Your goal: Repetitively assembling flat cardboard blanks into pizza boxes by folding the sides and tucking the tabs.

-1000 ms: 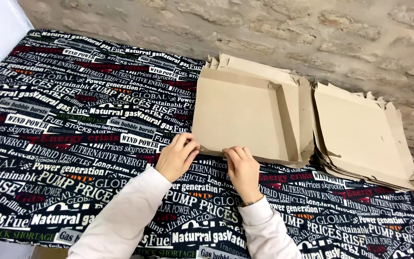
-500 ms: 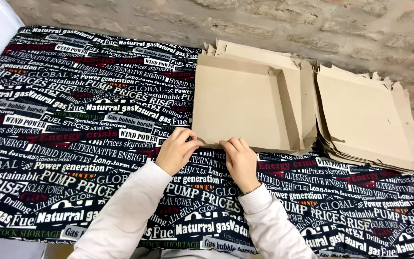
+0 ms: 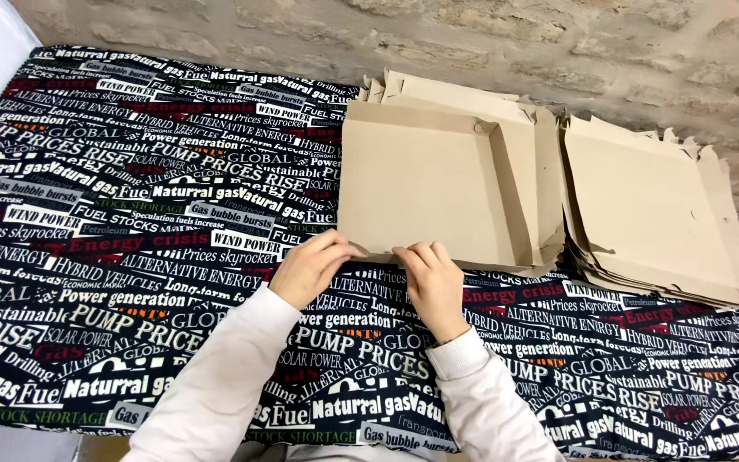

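2 hands work on 1 half-folded cardboard box [image 3: 425, 184], which lies on the printed tablecloth [image 3: 130, 222] beside 1 stack of flat cardboard sheets [image 3: 656, 214]. The left hand [image 3: 311, 267] and right hand [image 3: 431, 281], wrists low, pinch the box's near edge. Since 1 second ago, both hands sit slightly closer together.

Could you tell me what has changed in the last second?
Little. Both hands, left and right, stay pinching the near edge of the cardboard box; the fingers shifted slightly along it. The stack of flat boxes and the printed cloth are unchanged.
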